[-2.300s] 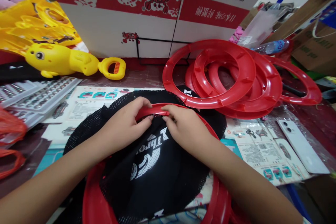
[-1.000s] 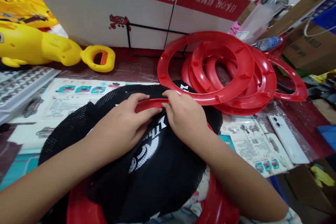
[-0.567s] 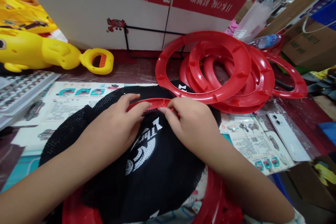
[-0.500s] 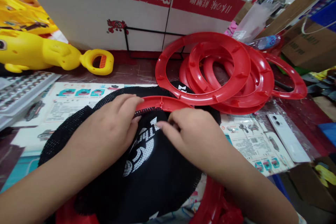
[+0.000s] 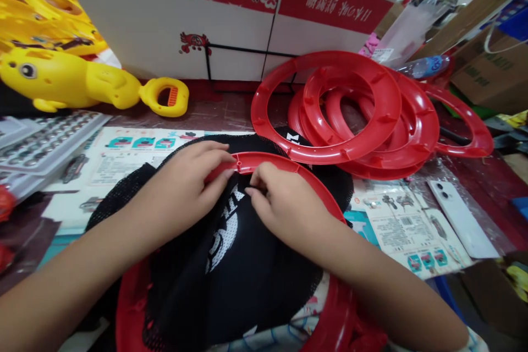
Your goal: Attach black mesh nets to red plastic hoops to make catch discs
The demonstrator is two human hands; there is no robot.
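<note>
A black mesh cloth [image 5: 268,269] with a white printed logo lies across a large red plastic ring [image 5: 284,163] in front of me. My left hand [image 5: 185,181] is closed on the cloth's edge at the ring's far rim, its fingertips pressing against the red plastic. Just to its right, my right hand [image 5: 284,192] pinches the cloth below the same rim, thumb and fingers together. The ring's far arc shows between and to the right of my hands. More black mesh spreads behind the ring, and my forearms hide part of the cloth's sides.
Several red rings [image 5: 391,157] are piled behind my right hand. A white carton [image 5: 160,27] stands at the back. Left are a yellow toy [image 5: 111,82] and a tray of small round metal parts [image 5: 61,137]. A white phone [image 5: 462,220] lies right on printed cardboard [image 5: 404,225].
The view has swung slightly left. More of the red ring's right and lower left arcs now shows beside the cloth, and the cloth's edge sits lower against the far rim.
</note>
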